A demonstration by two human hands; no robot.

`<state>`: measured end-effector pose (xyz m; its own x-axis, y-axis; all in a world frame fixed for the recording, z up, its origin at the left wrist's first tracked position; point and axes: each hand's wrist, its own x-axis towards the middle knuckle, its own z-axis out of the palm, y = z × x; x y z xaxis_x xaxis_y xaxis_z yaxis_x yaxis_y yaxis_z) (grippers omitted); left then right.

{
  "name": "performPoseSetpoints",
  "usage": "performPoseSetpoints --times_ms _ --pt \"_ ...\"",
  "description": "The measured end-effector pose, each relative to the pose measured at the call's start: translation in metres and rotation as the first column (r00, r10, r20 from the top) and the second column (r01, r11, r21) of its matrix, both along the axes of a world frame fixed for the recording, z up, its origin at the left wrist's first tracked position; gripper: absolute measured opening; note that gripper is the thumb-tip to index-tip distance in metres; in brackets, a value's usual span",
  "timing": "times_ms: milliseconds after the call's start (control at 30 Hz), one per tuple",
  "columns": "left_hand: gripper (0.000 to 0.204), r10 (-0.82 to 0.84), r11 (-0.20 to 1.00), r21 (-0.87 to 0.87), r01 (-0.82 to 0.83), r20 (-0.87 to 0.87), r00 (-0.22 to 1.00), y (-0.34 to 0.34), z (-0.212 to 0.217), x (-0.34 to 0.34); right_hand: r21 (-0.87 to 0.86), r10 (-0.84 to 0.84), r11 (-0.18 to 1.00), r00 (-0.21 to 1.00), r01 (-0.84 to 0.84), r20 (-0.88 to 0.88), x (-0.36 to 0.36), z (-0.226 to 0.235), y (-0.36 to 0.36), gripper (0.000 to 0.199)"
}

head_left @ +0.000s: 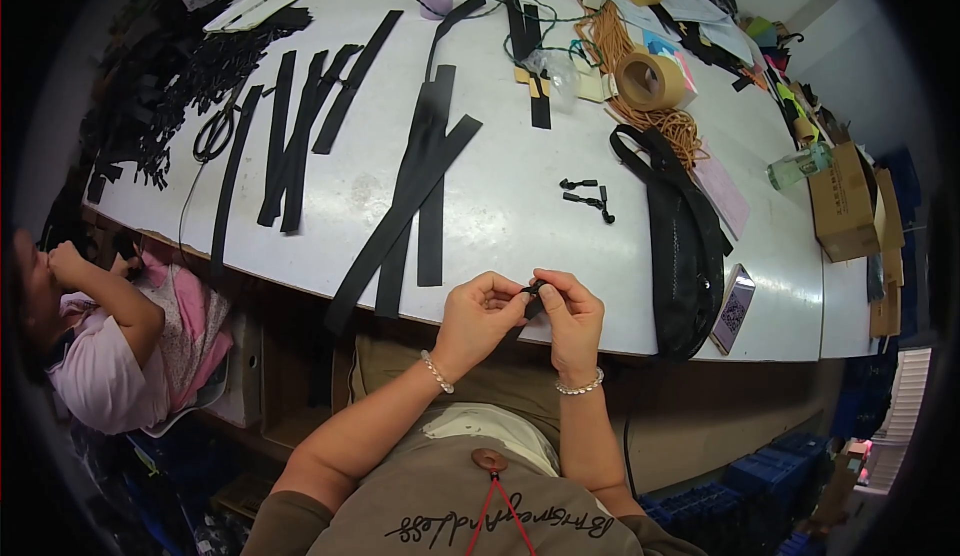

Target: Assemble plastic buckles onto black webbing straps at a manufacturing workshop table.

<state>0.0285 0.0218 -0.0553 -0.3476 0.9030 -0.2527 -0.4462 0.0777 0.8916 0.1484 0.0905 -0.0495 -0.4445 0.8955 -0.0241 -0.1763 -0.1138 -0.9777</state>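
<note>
Two hands, the left hand (478, 313) and the right hand (572, 314), pinch one small black clip (535, 299) together at the near edge of the white surface (500, 206). If a finger slips, the clip may fall off that edge, beside the black strips (415, 191).

The broad white table top (520, 226) looks smooth with a faint sheen; the long black fabric strips (420, 186) lie matt and woven; the black mesh bag (685, 246) reads as soft netted cloth; the brown tape roll (650, 81) is dull paper; the cardboard box (845, 206) is rough and matt; the small black piece (533, 301) between both hands looks like matt plastic.
</note>
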Motion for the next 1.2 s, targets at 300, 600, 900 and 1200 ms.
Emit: performPoseSetpoints --times_ms 300,600,900,1200 --pt "0.007 0.007 1.0 -0.016 -0.007 -0.024 1.0 0.0 -0.001 0.001 0.284 -0.012 0.958 0.982 -0.044 0.19 0.003 0.011 0.004 0.015" --pt "0.007 0.01 0.999 -0.04 -0.012 -0.058 0.998 0.0 -0.002 0.001 0.295 -0.045 0.954 0.951 -0.05 0.307 -0.001 0.025 -0.002 0.013" --pt "0.005 0.001 1.0 -0.023 -0.002 -0.045 0.999 0.0 -0.002 0.001 0.292 -0.061 0.955 0.932 -0.05 0.358 -0.001 0.021 -0.003 0.012" --pt "0.009 -0.052 0.998 -0.035 0.051 -0.039 0.998 0.001 0.011 -0.009 0.168 -0.06 0.986 0.959 0.014 0.275 0.002 0.018 -0.002 0.012"
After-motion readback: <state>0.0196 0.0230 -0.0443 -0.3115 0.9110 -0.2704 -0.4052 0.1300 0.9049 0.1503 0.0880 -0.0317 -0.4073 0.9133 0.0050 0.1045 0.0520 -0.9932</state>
